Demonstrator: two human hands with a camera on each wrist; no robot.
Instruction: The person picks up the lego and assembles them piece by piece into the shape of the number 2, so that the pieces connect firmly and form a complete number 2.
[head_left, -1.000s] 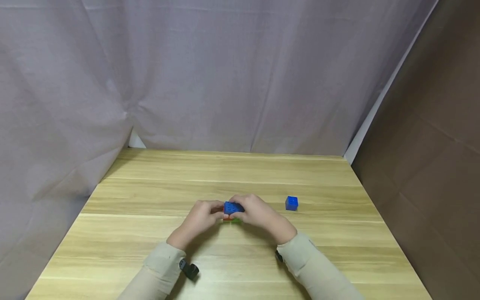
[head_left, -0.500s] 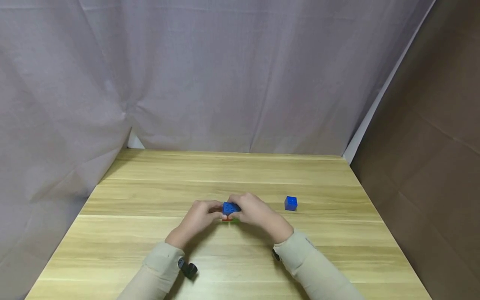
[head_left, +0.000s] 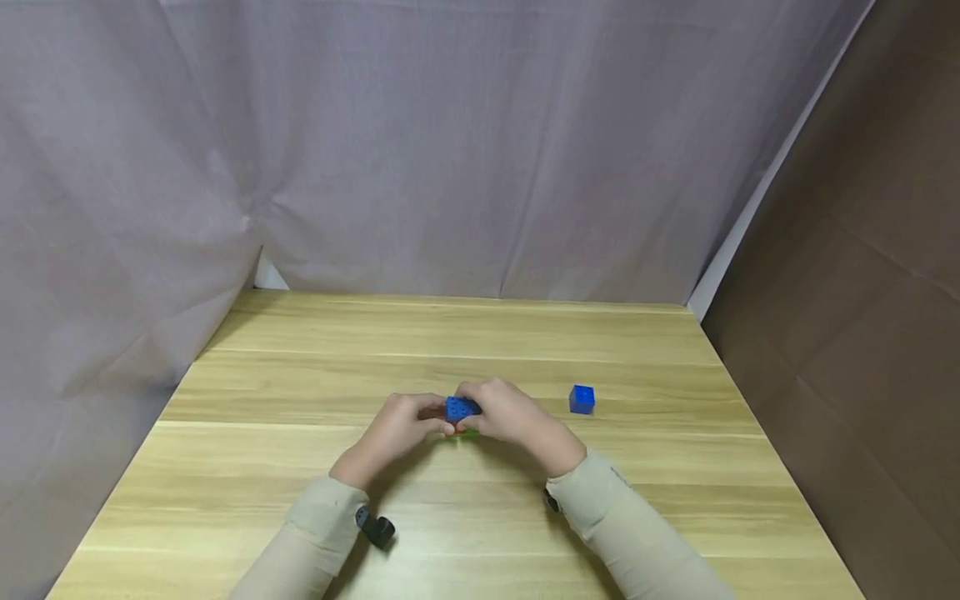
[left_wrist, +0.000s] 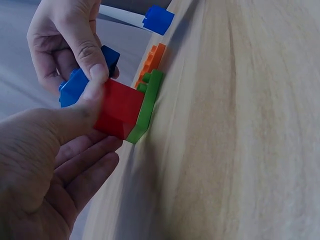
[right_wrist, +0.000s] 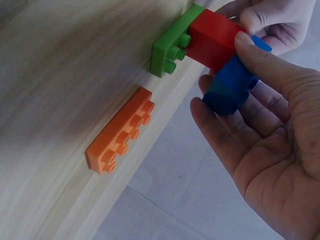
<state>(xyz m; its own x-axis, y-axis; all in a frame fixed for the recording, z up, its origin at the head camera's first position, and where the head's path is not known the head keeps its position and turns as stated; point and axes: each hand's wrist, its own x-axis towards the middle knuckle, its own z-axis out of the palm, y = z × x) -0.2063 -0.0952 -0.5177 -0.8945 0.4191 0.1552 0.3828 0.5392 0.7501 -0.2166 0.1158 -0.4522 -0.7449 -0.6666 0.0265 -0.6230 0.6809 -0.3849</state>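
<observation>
Over the tabletop, left hand pinching red block, right hand at its three o'clock gripping blue block, pressing squarely looks best.

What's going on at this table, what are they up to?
A person is handling a small stack of toy building bricks. The left hand holds the red brick, which sits on a flat green brick with some studs left bare. The right hand grips a blue brick on top of the red one; whether it's pressed fully home I can't tell. A long orange brick and a blue cube-shaped brick lie apart on the table.
</observation>
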